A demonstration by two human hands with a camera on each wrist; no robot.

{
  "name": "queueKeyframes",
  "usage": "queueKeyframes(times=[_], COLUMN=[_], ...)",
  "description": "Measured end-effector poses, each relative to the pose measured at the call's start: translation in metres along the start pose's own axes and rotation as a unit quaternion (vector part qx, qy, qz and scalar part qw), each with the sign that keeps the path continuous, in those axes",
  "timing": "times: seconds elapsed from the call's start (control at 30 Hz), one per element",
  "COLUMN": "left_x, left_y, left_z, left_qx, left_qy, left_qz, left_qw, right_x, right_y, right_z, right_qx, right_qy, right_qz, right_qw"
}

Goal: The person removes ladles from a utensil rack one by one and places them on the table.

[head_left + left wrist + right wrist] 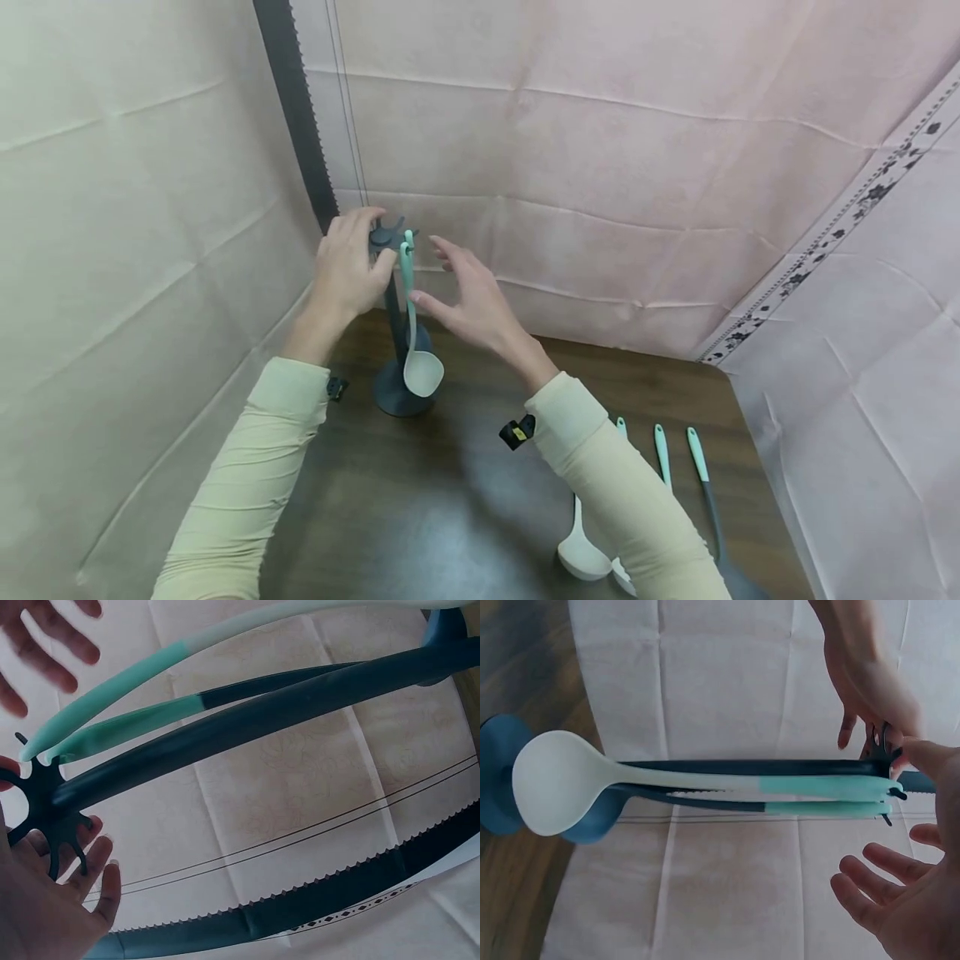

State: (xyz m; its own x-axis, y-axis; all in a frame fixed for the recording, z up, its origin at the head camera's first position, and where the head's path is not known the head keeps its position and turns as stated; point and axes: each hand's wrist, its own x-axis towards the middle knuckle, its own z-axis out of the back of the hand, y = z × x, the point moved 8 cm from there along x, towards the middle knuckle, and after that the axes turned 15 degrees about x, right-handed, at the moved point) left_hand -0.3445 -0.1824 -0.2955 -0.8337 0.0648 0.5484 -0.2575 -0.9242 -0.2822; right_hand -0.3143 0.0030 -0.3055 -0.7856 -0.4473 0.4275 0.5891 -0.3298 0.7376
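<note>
Your left hand (348,262) is at the top of the stand (393,312), its thumb and fingers curled round the hooks (49,799) and gripping them. That hold probably keeps the stand from tipping or turning, since the weight hangs off one side of it.

Your right hand (476,300) is just right of the stand's top. Its fingers are spread and clasp nothing; whether the thumb brushes a handle you can't quite tell. Being so close, it seems placed to work at the hooks without knocking what hangs there.

The ladle (423,373) hangs on the stand by the end of its mint handle, bowl down and facing you. A hook tip pokes through at the handle's end, which lets it hang freely beside the pole, its bowl above the base. Next to it on the stand, a dark tool (600,825) hangs the same way from a neighbouring hook, its head partly behind the ladle's bowl in the right wrist view.

On the table (450,500), well to the right of the stand and nearer you, lie a second ladle (583,557), another white tool (624,577) and a dark-shafted one (714,517). Their mint handles point away from you, probably for easy picking up; your right sleeve (637,500) covers part of the group.
</note>
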Motion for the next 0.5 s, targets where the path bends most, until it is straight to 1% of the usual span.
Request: queueKeyframes(times=[0.2,0.33,0.5], left_x=[-0.002,-0.002,-0.003], left_y=[-0.001,-0.001,-0.004], left_z=[0.001,0.001,0.001], left_qx=[-0.009,-0.006,-0.003], left_qy=[-0.024,-0.021,-0.02], left_qz=[-0.004,0.0,0.002], left_qw=[0.9997,0.9998,0.9998], right_x=[0.014,0.022,0.026], right_y=[0.005,0.004,0.002], right_z=[-0.012,-0.019,-0.023], right_qx=[0.017,0.03,0.036], right_qy=[-0.017,-0.024,-0.04], right_qz=[0.016,0.026,0.031], right_qw=[0.9996,0.999,0.9981])
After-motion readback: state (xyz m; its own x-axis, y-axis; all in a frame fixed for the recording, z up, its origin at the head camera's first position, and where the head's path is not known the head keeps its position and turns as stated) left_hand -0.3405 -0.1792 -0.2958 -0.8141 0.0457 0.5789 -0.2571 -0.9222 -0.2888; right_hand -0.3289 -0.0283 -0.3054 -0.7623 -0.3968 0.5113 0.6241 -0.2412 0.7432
